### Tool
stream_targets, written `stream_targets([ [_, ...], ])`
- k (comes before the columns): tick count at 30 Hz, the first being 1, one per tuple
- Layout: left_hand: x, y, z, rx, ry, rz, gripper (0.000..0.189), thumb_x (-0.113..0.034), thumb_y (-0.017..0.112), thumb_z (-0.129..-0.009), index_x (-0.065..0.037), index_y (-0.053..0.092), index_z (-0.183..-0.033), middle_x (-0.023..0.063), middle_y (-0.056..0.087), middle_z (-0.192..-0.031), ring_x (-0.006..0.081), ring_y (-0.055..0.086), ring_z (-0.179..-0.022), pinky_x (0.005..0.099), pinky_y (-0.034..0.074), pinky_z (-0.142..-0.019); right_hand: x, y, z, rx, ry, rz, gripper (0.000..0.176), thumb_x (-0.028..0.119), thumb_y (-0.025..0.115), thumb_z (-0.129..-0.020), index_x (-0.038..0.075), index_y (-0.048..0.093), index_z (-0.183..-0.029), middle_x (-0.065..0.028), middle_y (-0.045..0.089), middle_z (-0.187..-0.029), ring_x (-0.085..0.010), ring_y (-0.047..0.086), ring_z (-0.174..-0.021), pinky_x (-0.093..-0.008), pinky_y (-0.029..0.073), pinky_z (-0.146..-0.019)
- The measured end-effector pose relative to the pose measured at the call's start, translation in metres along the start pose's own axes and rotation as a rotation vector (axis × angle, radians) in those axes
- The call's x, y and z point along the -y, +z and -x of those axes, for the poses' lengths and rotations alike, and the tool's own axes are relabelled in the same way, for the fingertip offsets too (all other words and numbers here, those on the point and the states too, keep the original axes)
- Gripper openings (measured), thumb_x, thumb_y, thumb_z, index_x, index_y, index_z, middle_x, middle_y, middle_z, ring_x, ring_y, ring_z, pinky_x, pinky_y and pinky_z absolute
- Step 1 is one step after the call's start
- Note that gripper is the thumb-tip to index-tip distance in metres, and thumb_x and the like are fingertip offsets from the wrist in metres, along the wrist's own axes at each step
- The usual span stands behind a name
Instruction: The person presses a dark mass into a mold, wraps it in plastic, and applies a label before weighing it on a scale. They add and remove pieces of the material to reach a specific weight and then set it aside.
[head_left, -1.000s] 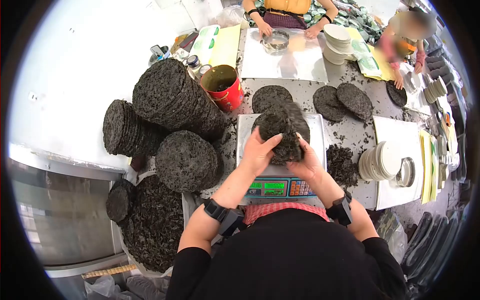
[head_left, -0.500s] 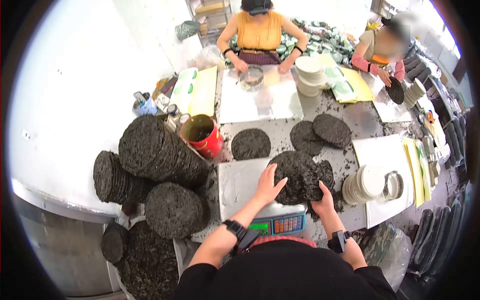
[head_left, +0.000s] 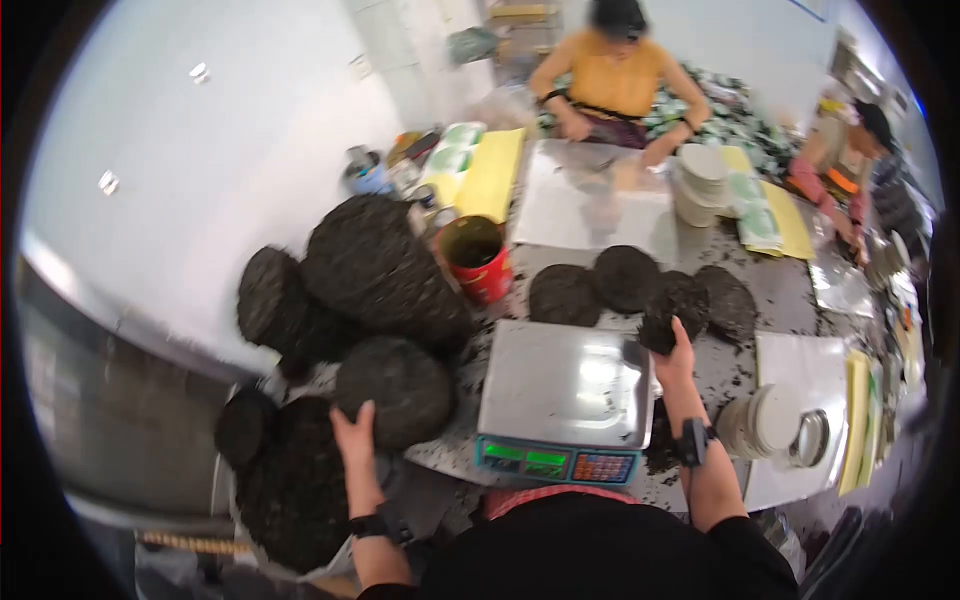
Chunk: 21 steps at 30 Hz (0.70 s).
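Note:
My left hand [head_left: 355,436] is at the lower left edge of a thick, dark round stack [head_left: 395,392], thumb and fingers apart. In my right hand [head_left: 675,358] is a dark, crumbly clump [head_left: 668,318], above the table behind the scale's right corner. The electronic scale [head_left: 565,385] has a bare metal plate and a lit green display. Behind it lie dark round discs, one at the left [head_left: 564,295], one in the middle [head_left: 627,279] and one at the right [head_left: 727,303]; the clump partly hides the area between them.
Larger disc stacks [head_left: 375,265] and a container of dark flakes [head_left: 295,490] are at left. A red tin [head_left: 475,262] stands behind the scale. White rings [head_left: 765,420] are at right. Two people, one across the table [head_left: 615,75] and one at far right [head_left: 835,165], sit nearby.
The view has turned left. My left hand has moved from the scale to the stack. My right hand has carried the clump off the scale, the large disc has left its plate, and another disc lies behind.

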<state>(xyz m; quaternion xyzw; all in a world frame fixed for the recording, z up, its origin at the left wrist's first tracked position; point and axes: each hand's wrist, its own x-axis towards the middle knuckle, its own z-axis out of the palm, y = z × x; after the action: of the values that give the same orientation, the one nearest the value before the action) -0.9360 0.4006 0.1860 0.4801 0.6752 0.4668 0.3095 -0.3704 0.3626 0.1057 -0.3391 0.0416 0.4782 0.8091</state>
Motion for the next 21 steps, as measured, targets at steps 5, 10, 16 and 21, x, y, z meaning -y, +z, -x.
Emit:
stream_targets([
  [5, 0.012, 0.000, 0.000, -0.084, 0.121, -0.148, 0.070, -0.016, 0.069, -0.085, 0.000, 0.031, -0.142, 0.0178, 0.049, -0.131, 0.0251, 0.047, -0.119, 0.0347, 0.037, -0.101, -0.046, 0.014, 0.128, 0.196, 0.197, 0.708, 0.042, 0.010, 0.067, -0.084, -0.002, 0.055, -0.123, -0.0116, 0.063, -0.115, -0.0251, 0.061, -0.103, -0.0360, 0.048, -0.092],
  [10, -0.046, -0.012, 0.009, -0.135, 0.157, -0.092, 0.062, -0.011, 0.071, -0.083, -0.002, 0.038, -0.135, 0.0178, 0.043, -0.139, 0.0286, 0.047, -0.123, 0.0375, 0.040, -0.099, -0.030, -0.005, 0.161, 0.271, -0.185, 1.549, 0.035, 0.019, 0.072, -0.081, -0.008, 0.064, -0.103, -0.0118, 0.070, -0.093, -0.0181, 0.065, -0.083, -0.0338, 0.051, -0.079],
  [16, -0.127, 0.025, 0.056, 0.313, 1.301, -0.139, 0.015, -0.005, 0.066, -0.076, -0.008, 0.056, -0.087, 0.0086, 0.070, -0.095, 0.0230, 0.067, -0.092, 0.0347, 0.048, -0.084, 0.042, -0.057, 0.146, -0.242, -0.466, 1.093, 0.038, 0.020, 0.075, -0.080, -0.007, 0.063, -0.105, -0.0097, 0.068, -0.097, -0.0160, 0.061, -0.084, -0.0306, 0.049, -0.078],
  [21, -0.127, 0.076, 0.092, 0.292, 1.633, -0.155, 0.005, -0.011, 0.061, -0.082, -0.016, 0.059, -0.084, -0.0001, 0.068, -0.104, 0.0159, 0.063, -0.099, 0.0330, 0.047, -0.089, 0.055, -0.054, 0.178, -0.271, -0.410, 0.834, 0.039, 0.015, 0.075, -0.080, -0.007, 0.061, -0.110, -0.0084, 0.066, -0.103, -0.0154, 0.061, -0.089, -0.0294, 0.048, -0.080],
])
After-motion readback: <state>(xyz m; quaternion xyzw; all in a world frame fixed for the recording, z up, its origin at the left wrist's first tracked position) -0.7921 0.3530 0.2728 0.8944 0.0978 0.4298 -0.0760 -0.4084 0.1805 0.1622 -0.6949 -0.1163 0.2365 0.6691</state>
